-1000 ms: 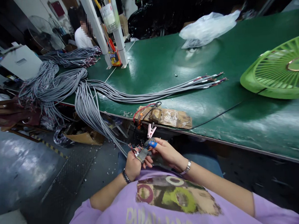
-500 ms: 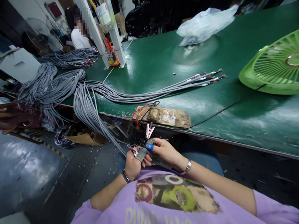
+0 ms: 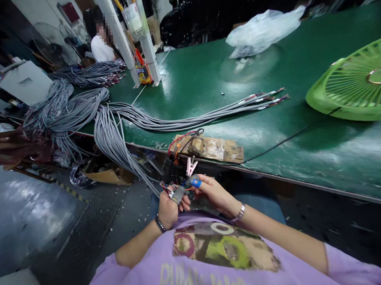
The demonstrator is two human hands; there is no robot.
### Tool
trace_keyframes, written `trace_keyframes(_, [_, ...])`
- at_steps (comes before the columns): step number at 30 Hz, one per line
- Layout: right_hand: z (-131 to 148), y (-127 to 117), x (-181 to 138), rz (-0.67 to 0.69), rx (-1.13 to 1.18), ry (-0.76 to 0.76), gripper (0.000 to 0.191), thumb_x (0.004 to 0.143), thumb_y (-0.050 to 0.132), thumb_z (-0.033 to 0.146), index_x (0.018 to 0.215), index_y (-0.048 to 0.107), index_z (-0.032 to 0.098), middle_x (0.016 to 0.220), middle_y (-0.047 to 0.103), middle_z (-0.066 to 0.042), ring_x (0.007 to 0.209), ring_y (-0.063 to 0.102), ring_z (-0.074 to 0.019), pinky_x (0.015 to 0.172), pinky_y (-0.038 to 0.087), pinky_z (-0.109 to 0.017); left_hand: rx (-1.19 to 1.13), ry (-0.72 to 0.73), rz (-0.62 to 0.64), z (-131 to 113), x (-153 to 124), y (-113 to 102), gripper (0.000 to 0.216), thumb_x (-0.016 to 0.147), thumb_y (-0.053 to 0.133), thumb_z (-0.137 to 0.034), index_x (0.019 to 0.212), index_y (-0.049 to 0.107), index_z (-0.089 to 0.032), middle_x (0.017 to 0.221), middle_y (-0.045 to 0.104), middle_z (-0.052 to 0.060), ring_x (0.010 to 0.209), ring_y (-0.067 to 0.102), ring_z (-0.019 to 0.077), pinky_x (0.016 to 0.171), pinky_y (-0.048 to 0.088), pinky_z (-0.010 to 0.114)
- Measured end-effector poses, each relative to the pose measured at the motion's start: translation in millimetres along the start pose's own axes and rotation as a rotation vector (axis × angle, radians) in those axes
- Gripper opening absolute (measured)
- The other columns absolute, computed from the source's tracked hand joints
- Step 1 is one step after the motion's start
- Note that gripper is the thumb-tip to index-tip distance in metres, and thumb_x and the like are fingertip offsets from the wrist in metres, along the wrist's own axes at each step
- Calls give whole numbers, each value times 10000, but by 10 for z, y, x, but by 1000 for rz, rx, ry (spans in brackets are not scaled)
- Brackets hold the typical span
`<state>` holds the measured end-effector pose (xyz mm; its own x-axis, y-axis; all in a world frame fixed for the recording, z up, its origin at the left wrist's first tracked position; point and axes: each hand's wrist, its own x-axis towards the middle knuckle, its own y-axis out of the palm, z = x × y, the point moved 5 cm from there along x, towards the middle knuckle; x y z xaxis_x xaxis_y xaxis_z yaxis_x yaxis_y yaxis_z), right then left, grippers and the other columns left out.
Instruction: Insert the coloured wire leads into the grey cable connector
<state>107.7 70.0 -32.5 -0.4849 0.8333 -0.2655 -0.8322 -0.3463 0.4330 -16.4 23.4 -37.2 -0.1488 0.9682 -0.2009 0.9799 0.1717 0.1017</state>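
I seem to be working through the fine wires at a cable end. My left hand (image 3: 169,209) is closed around the ends of the grey cables (image 3: 111,136), low in front of me and just off the counter's (image 3: 200,84) near edge; the coloured wires (image 3: 164,188) fan out above my fist. My right hand (image 3: 213,193) has thumb and finger brought together, pinching at the wires, though which strand is too small to tell. From there the cables run up to the left, over the counter's edge. As I judge it, the next move calls for a firm left grip and a light, exact right pinch, so that no thin strand is bent or snapped.

As for writing, the bright packet (image 3: 143,74) on the far post (image 3: 149,54) carries yellow lettering that I cannot make out. Pale letters run across my purple shirt (image 3: 147,272), too distorted to read with certainty. On the green fan (image 3: 361,84) at the right I find no brand that I can read.
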Motion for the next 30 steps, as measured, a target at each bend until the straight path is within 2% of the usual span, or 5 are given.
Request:
trace_keyframes(4, [-36,-76,63,-6,212,3,380,728,616,541,741,591,163,681,561,4,558,451,-83,558,399,-243,-130,-63,73,-81,11,22,366,741,614,-486,651,545,-139,460,600,1,313,502,84,297,268,164])
trace_keyframes(11, [186,-29,221,69,159,-79,387,714,636,547,745,596,163,627,540,11,522,425,-85,503,347,-230,-238,-255,356,-210,156,124,334,655,688,-441,659,575,-126,383,560,-6,244,434,84,250,266,164])
trace_keyframes(16, [231,-34,285,-25,137,-166,392,735,605,562,692,589,172,568,507,28,501,388,-84,493,316,-230,-279,-288,407,-259,221,181,339,617,709,-435,650,587,-121,352,541,-2,224,410,83,240,247,162])
trace_keyframes(23, [130,62,384,62,413,-13,411,690,652,569,802,658,174,665,587,-5,573,486,-105,539,394,-240,-287,-314,392,-210,231,206,325,631,698,-426,636,577,-124,363,544,-1,224,408,78,248,234,159])
trace_keyframes(30, [141,61,400,5,474,-44,357,652,718,510,739,651,170,622,578,9,534,470,-91,505,388,-221,-252,-345,370,-155,222,206,394,629,663,-513,641,584,-127,368,546,1,228,411,82,245,240,170])
